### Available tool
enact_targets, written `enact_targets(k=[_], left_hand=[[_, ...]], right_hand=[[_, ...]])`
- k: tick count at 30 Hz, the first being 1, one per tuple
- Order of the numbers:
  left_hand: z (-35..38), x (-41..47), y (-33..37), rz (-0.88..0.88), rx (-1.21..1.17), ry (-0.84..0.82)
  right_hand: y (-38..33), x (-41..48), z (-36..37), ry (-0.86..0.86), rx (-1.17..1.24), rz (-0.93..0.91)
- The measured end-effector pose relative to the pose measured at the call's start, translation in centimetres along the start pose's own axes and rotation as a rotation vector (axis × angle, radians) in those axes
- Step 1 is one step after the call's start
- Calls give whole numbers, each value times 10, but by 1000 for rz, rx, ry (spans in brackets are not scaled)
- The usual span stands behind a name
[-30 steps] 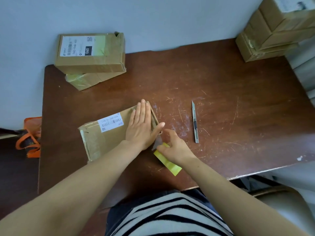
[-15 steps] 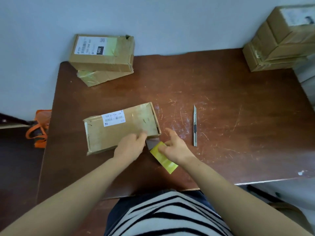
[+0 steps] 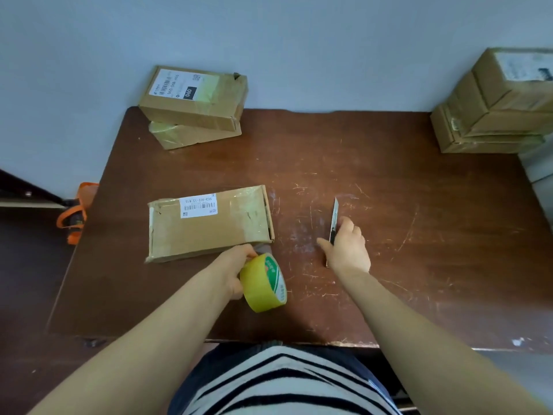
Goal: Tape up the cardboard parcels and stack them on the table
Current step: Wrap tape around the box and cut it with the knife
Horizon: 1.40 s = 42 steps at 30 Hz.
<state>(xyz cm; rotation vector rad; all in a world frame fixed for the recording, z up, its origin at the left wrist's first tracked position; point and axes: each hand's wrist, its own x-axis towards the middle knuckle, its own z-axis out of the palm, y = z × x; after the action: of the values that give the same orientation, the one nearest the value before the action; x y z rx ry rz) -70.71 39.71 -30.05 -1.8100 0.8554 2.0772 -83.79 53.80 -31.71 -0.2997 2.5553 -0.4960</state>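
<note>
The parcel (image 3: 206, 226) lay mid-table (image 3: 419, 235), a strip running from the roll (image 3: 263, 283) to its near corner, uncut. Left hand (image 3: 230, 271) gripped the roll; right hand (image 3: 348, 250) curled round the knife (image 3: 334, 214). A stack (image 3: 194, 106) stood far left; cutting and stacking looked still to do

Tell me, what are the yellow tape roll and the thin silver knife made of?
The yellow tape roll looks like thin plastic film wound up, glossy and slightly see-through. The thin silver knife seems to be metal, since it is smooth with a pale grey gleam.
</note>
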Motion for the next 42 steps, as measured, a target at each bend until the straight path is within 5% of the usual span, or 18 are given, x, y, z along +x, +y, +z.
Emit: enact_targets(k=[6,12,15,18,26,42], left_hand=[[2,5,-6,53,-32,44],[3,13,-8,88,8,59],[1,14,-10,99,-12,62],[1,15,-11,114,-56,46],[-1,15,-12,150,-65,86],[0,8,-14,176,-9,139]], right_hand=[[19,3,-6,-145,-58,25],[34,-4,-11,-241,486,118],[24,-8,-14,-283,556,17],[6,-12,-22,-344,443,-221],[-42,-9,-43,-291,-409,-766],[-77,-9,-5,-164,-926,-958]])
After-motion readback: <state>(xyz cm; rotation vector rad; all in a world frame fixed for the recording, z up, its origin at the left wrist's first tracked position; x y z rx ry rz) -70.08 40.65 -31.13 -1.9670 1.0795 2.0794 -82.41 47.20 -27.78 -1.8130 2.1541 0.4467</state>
